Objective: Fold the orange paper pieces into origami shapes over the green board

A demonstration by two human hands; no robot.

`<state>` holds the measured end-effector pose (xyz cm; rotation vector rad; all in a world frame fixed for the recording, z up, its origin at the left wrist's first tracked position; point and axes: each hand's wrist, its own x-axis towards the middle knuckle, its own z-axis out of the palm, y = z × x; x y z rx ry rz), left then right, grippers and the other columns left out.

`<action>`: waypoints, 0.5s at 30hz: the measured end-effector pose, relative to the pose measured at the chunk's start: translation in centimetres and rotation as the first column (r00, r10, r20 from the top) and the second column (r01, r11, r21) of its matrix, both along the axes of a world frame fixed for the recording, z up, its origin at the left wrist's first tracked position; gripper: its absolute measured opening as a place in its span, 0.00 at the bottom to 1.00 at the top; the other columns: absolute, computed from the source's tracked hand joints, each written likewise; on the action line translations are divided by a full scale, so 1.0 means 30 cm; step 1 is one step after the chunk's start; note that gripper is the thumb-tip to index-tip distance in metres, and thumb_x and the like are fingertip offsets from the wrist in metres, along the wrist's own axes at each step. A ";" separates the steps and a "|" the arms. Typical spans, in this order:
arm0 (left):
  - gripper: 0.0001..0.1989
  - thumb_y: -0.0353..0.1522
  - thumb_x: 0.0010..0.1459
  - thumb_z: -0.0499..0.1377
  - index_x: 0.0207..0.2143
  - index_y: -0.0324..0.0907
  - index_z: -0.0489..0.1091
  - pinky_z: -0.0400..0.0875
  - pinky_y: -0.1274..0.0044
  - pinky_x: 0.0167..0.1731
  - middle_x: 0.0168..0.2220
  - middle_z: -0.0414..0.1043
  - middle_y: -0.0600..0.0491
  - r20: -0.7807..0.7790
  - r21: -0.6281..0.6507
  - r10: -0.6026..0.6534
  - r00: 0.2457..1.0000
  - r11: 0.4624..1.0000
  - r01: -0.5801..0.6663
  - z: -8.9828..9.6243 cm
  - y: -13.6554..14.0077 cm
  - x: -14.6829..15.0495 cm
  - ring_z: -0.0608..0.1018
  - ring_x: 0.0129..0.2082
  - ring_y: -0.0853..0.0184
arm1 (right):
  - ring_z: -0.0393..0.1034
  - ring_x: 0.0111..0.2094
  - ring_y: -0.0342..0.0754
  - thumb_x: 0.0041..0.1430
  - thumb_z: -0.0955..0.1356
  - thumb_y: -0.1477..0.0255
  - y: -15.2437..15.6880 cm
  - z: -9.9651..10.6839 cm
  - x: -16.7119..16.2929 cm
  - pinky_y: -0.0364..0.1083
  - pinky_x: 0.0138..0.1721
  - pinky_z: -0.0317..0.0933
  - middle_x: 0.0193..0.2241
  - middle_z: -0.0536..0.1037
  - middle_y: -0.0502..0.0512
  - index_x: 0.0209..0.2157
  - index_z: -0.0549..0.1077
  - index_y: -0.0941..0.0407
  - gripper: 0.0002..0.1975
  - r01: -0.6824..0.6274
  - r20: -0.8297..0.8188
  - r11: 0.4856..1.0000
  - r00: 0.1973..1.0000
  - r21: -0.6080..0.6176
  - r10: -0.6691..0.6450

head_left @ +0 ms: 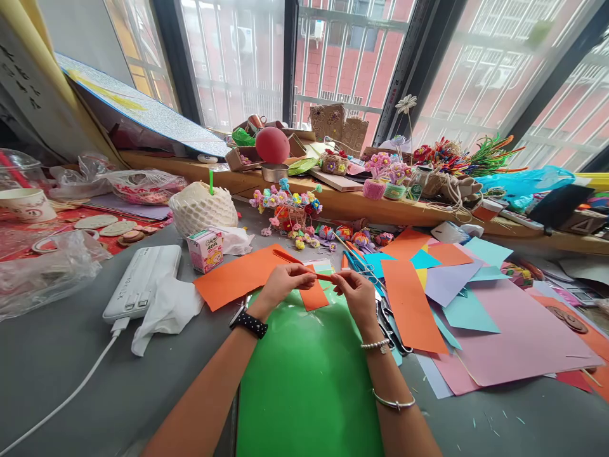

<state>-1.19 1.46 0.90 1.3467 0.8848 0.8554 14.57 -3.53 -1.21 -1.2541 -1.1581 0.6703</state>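
Both of my hands pinch a narrow orange paper strip above a shiny green board. My left hand closes on its left part, and a loose orange end sticks out beyond the fingers to the upper left. My right hand grips the right end between thumb and fingertips. Just under the strip, a small orange paper piece lies on the board. A larger orange sheet spreads out to the left of my hands. Scissors lie beside my right wrist, partly covered by paper.
Coloured paper sheets pile up on the right. On the left are a white power bank with a cable, a crumpled tissue, a small pink box and a coconut with a straw. Crocheted flowers stand behind.
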 end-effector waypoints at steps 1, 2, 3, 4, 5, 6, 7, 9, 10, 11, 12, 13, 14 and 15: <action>0.13 0.35 0.37 0.64 0.25 0.35 0.71 0.69 0.78 0.31 0.23 0.71 0.53 0.006 0.018 0.005 1.000 1.000 -0.005 -0.001 0.000 0.001 0.73 0.25 0.70 | 0.64 0.17 0.40 0.45 0.67 0.65 0.000 -0.001 -0.001 0.40 0.20 0.59 0.17 0.70 0.50 0.23 0.70 0.59 0.10 0.006 0.007 1.000 1.000 0.006 -0.006; 0.13 0.35 0.37 0.64 0.25 0.35 0.71 0.69 0.78 0.31 0.23 0.71 0.53 0.009 0.037 0.010 1.000 0.999 -0.010 -0.001 -0.001 0.002 0.73 0.25 0.70 | 0.64 0.17 0.40 0.45 0.67 0.65 0.000 -0.001 -0.001 0.40 0.20 0.60 0.18 0.70 0.50 0.23 0.70 0.59 0.10 0.013 0.012 1.000 1.000 0.012 -0.014; 0.12 0.35 0.38 0.64 0.25 0.35 0.71 0.69 0.78 0.31 0.23 0.71 0.53 0.010 0.060 0.016 1.000 0.998 -0.017 0.000 -0.003 0.003 0.73 0.25 0.70 | 0.65 0.18 0.41 0.45 0.67 0.65 0.000 -0.002 -0.001 0.40 0.20 0.60 0.18 0.71 0.50 0.23 0.70 0.59 0.10 0.021 0.015 1.000 1.000 0.020 -0.021; 0.12 0.35 0.38 0.63 0.25 0.35 0.71 0.69 0.77 0.31 0.23 0.71 0.53 0.012 0.085 0.024 1.000 0.996 -0.025 0.001 -0.005 0.003 0.73 0.25 0.70 | 0.65 0.18 0.41 0.46 0.67 0.65 0.000 -0.003 -0.002 0.40 0.20 0.60 0.19 0.71 0.50 0.24 0.70 0.59 0.10 0.025 0.013 0.999 1.000 0.027 -0.025; 0.12 0.35 0.38 0.63 0.25 0.35 0.71 0.69 0.77 0.31 0.23 0.71 0.52 0.015 0.109 0.032 0.999 0.993 -0.034 0.003 -0.006 0.004 0.73 0.25 0.69 | 0.66 0.19 0.41 0.46 0.67 0.65 0.000 -0.003 -0.001 0.40 0.21 0.61 0.20 0.71 0.51 0.24 0.70 0.58 0.10 0.022 0.009 0.999 1.000 0.033 -0.022; 0.12 0.35 0.39 0.63 0.26 0.35 0.71 0.70 0.77 0.31 0.23 0.72 0.52 0.017 0.129 0.040 0.999 0.991 -0.042 0.005 -0.008 0.004 0.73 0.25 0.69 | 0.66 0.19 0.41 0.46 0.67 0.65 0.000 -0.004 -0.001 0.41 0.21 0.61 0.20 0.71 0.51 0.25 0.70 0.58 0.10 0.014 0.005 0.999 1.000 0.038 -0.014; 0.12 0.35 0.38 0.63 0.26 0.35 0.71 0.70 0.76 0.31 0.23 0.72 0.52 0.016 0.143 0.046 0.999 0.989 -0.048 0.007 -0.009 0.004 0.74 0.25 0.68 | 0.66 0.20 0.42 0.46 0.67 0.65 0.000 -0.004 0.001 0.41 0.22 0.62 0.21 0.72 0.51 0.25 0.70 0.58 0.10 0.002 0.002 0.999 1.000 0.040 -0.002; 0.12 0.35 0.38 0.63 0.26 0.36 0.71 0.70 0.76 0.31 0.23 0.72 0.52 0.011 0.148 0.060 0.998 0.987 -0.061 0.008 -0.008 0.002 0.74 0.26 0.67 | 0.67 0.21 0.42 0.45 0.67 0.65 0.001 -0.004 0.004 0.42 0.23 0.63 0.22 0.72 0.52 0.26 0.71 0.58 0.10 -0.027 0.008 0.999 1.000 0.040 0.027; 0.12 0.35 0.38 0.63 0.26 0.36 0.71 0.70 0.75 0.31 0.23 0.72 0.52 0.007 0.141 0.070 0.998 0.987 -0.070 0.007 -0.007 0.001 0.74 0.26 0.67 | 0.67 0.22 0.43 0.45 0.68 0.65 0.001 -0.004 0.005 0.42 0.24 0.63 0.23 0.73 0.52 0.26 0.71 0.58 0.10 -0.038 0.016 0.999 0.999 0.037 0.037; 0.12 0.35 0.37 0.64 0.25 0.36 0.71 0.70 0.75 0.31 0.23 0.72 0.52 0.005 0.135 0.081 0.997 0.988 -0.081 0.007 -0.006 0.000 0.74 0.26 0.67 | 0.68 0.23 0.43 0.44 0.68 0.65 0.002 -0.004 0.006 0.43 0.25 0.64 0.24 0.73 0.53 0.27 0.71 0.58 0.10 -0.046 0.023 0.998 0.999 0.034 0.045; 0.13 0.35 0.37 0.64 0.25 0.36 0.71 0.70 0.75 0.31 0.23 0.72 0.52 0.004 0.130 0.090 0.996 0.987 -0.089 0.006 -0.004 -0.001 0.74 0.26 0.66 | 0.68 0.24 0.44 0.44 0.68 0.65 0.002 -0.005 0.007 0.43 0.26 0.65 0.25 0.74 0.53 0.28 0.71 0.57 0.11 -0.054 0.029 0.998 0.998 0.031 0.053; 0.13 0.36 0.37 0.64 0.25 0.36 0.71 0.70 0.75 0.31 0.23 0.72 0.51 0.003 0.128 0.093 0.996 0.987 -0.092 0.006 -0.003 -0.002 0.74 0.27 0.66 | 0.69 0.25 0.44 0.44 0.68 0.65 0.001 -0.005 0.008 0.44 0.27 0.65 0.26 0.74 0.54 0.29 0.72 0.57 0.11 -0.060 0.035 0.998 0.998 0.029 0.059; 0.13 0.36 0.36 0.64 0.25 0.36 0.71 0.70 0.75 0.32 0.23 0.72 0.51 0.003 0.129 0.091 0.996 0.988 -0.091 0.007 -0.003 -0.002 0.74 0.27 0.66 | 0.69 0.25 0.44 0.44 0.68 0.65 0.001 -0.006 0.008 0.44 0.28 0.65 0.27 0.74 0.54 0.30 0.72 0.57 0.11 -0.063 0.041 0.998 0.997 0.029 0.061; 0.13 0.36 0.37 0.64 0.25 0.36 0.71 0.70 0.75 0.32 0.23 0.72 0.51 0.003 0.131 0.081 0.997 0.988 -0.081 0.008 -0.003 -0.002 0.74 0.27 0.66 | 0.69 0.25 0.44 0.45 0.67 0.66 0.000 -0.006 0.007 0.44 0.28 0.65 0.27 0.74 0.54 0.30 0.72 0.57 0.11 -0.061 0.048 0.998 0.997 0.032 0.060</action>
